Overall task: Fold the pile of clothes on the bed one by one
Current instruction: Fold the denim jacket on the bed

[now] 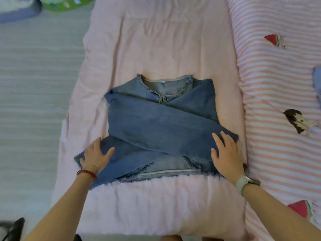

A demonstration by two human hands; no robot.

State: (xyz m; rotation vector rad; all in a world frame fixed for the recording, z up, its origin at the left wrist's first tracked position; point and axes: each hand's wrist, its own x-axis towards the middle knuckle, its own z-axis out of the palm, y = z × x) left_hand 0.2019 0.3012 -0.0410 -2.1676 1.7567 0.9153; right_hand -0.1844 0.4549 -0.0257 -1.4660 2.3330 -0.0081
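A blue denim jacket (159, 122) with frayed edges lies flat on the pink quilt (156, 40), collar away from me, both sleeves folded across its front in an X. My left hand (97, 154) rests flat on the left sleeve cuff at the jacket's lower left corner, fingers straight. My right hand (225, 153) presses flat on the other sleeve cuff at the lower right, fingers spread. Neither hand grips the cloth.
A pink-and-white striped blanket (281, 84) with watermelon and ice-cream patches covers the bed to the right. A bit of blue cloth (317, 84) shows at the right edge. The floor (34, 84) lies to the left, with a green object (67, 3) at the far top left.
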